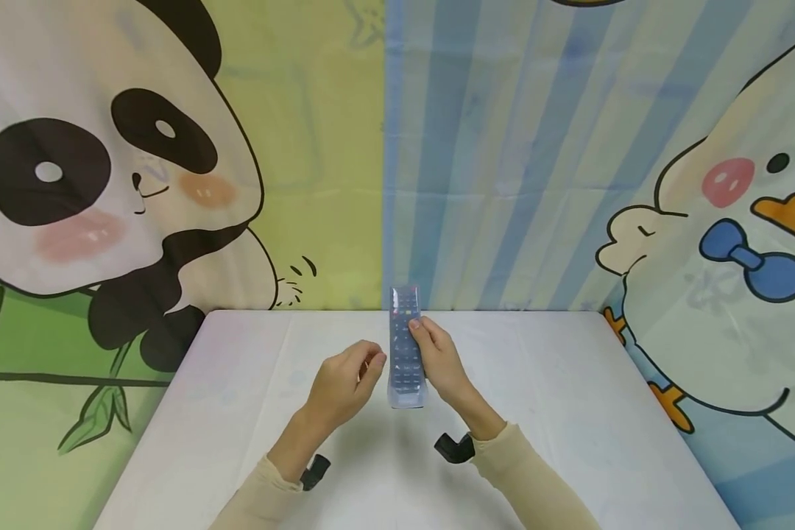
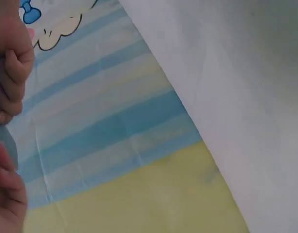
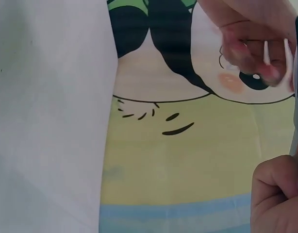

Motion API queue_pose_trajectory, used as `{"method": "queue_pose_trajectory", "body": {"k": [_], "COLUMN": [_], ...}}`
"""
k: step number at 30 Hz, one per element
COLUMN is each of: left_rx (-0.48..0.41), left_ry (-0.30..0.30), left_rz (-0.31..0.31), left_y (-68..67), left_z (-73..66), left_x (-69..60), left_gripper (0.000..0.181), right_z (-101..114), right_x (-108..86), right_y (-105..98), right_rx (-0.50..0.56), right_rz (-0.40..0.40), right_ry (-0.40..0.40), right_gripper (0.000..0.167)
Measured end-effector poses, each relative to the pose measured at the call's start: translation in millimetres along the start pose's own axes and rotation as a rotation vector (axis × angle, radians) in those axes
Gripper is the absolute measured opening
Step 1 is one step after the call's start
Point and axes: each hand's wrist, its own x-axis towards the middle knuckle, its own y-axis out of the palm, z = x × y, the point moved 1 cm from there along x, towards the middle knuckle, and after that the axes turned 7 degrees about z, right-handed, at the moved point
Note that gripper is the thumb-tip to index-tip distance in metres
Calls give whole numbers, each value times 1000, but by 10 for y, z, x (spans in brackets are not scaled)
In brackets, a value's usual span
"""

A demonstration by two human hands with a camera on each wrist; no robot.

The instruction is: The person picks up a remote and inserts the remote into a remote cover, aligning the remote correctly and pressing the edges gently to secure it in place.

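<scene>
A remote control (image 1: 405, 353) in a clear bluish plastic cover stands nearly upright above the white table, its buttons towards the head camera. My right hand (image 1: 439, 355) grips its right side, thumb over the front; in the left wrist view the right hand's (image 2: 14, 73) fingers curl at its edge. To the left of the remote, my left hand (image 1: 346, 379) hovers just apart from it with loosely bent fingers. In the right wrist view the left hand (image 3: 251, 46) is blurred, with slim white shapes between its fingers that I cannot make out. No held object is recognizable there.
The white tabletop (image 1: 258, 412) spreads under both hands. Behind it hang cloths printed with a panda (image 1: 192, 199) on the left and a white duck (image 1: 715, 324) on the right. Black wrist mounts (image 1: 455, 447) sit at both cuffs.
</scene>
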Motion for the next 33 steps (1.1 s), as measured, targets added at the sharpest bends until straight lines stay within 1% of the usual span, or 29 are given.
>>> {"method": "queue_pose_trajectory", "body": {"k": [2, 4, 6, 7, 9, 11, 13, 16, 18, 22, 25, 27, 30, 33], "left_rx": [43, 90, 135, 149, 168, 173, 165, 142, 113, 30, -28, -68, -141, -234], "left_ry": [75, 168, 253, 286, 333, 372, 403, 431, 433, 410, 370, 340, 260, 153], "left_rz": [-22, -7, 21, 34, 43, 38, 30, 22, 23, 26, 31, 37, 77, 121], "left_y": [-34, -51, -50, -46, -37, -28, -25, -29, -39, -54, -57, -58, -62, -55], "left_z": [19, 32, 38, 40, 46, 50, 53, 53, 47, 44, 57, 71, 94, 105], "left_x": [9, 14, 15, 16, 18, 33, 58, 95, 113, 133, 140, 141, 139, 111], "left_gripper": [23, 23, 31, 38, 52, 61, 60, 52, 50, 54, 53, 49, 41, 37], "right_z": [-11, -27, -47, -56, -78, -93, -112, -142, -159, -197, -250, -259, -295, -306], "right_x": [-7, -13, -23, -26, -30, -35, -35, -41, -49, -85, -111, -131, -161, -203], "right_y": [-12, -19, -18, -14, -4, 8, 16, 16, 8, -15, -30, -35, -50, -72], "right_rx": [38, 67, 100, 116, 143, 181, 202, 204, 194, 170, 128, 107, 77, 32], "right_rz": [-8, -11, -1, 7, 18, 28, 30, 42, 57, 89, 121, 147, 172, 158], "right_ry": [27, 45, 66, 78, 108, 127, 139, 142, 150, 225, 269, 273, 264, 242], "right_gripper": [43, 48, 50, 51, 52, 52, 53, 56, 57, 59, 62, 64, 65, 61]}}
